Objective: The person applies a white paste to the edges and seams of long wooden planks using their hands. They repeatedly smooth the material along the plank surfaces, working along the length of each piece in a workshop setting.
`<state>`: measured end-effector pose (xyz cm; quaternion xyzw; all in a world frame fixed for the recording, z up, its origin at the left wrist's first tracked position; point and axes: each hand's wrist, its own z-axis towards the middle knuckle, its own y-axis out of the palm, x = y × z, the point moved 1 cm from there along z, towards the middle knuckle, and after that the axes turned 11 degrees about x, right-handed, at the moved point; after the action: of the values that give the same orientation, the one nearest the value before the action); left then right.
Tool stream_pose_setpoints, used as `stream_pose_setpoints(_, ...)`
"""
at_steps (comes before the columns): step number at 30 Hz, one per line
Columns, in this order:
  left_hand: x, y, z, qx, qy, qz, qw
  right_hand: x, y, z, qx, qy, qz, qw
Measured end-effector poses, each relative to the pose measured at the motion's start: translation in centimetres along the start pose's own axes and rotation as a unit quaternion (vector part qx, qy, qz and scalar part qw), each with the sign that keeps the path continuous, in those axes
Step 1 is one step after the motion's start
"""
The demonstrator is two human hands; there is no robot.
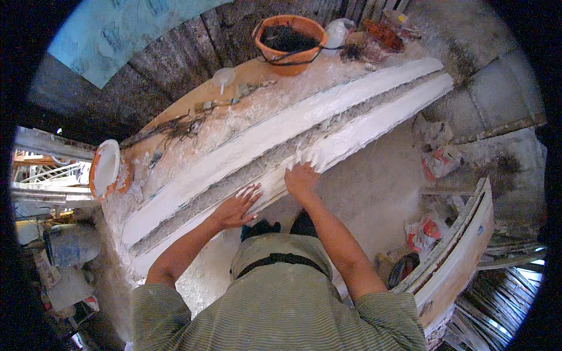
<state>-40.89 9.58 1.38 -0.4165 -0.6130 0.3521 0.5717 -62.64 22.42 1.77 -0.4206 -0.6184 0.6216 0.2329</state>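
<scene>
- Spread and loose, with nothing clasped, the left hand (235, 209) lies palm down over the near white strip (374, 126), just below the middle of the frame.
- Beside it, a little up and to the right, the right hand (302, 178) reaches onto the same strip (its fingertips blend into the white, so I cannot tell whether they grasp the edge).
- That strip runs slantwise from the lower left to the upper right of the frame.
- Beyond it, a rough grey groove (284, 147) separates it from the far white strip (263, 137).
- Past the strips, a brush (205, 106) lies on the orange-brown tabletop (175, 108), left of the upper middle.
- At the left of the frame, an orange bowl (95, 175) stands tilted, white inside.
- Farther back, at the top, an orange bucket (290, 68) holds dark stuff (its black handle hangs down), with a white jug (338, 34) just beside it.
</scene>
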Motion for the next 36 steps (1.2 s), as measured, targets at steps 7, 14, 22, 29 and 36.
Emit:
stream_pose_setpoints(7, 2.1, 0.0, 10.9, 0.029, 0.032, -0.005, 0.999, 6.4, -2.0, 5.1, -0.061, 0.014, 0.012, 0.998)
stream_pose_setpoints(14, 5.7, 1.5, 26.1, 0.028, 0.036, -0.049, 0.998, 14.5, -3.7, 10.0, -0.056, 0.012, 0.032, 0.998)
stream_pose_setpoints(22, 8.9, 3.2, 34.9, 0.073, 0.07, -0.052, 0.994, 22.2, -7.2, 17.1, 0.06, 0.034, 0.141, 0.988)
stream_pose_setpoints(29, 8.2, 3.0, 25.4, 0.062, 0.039, -0.046, 0.996, 12.4, -4.6, 15.4, -0.063, -0.236, 0.076, 0.967)
stream_pose_setpoints(36, 7.5, 2.4, 17.4, 0.099, -0.048, -0.043, 0.993, 7.7, -2.6, 16.0, -0.073, -0.25, 0.138, 0.956)
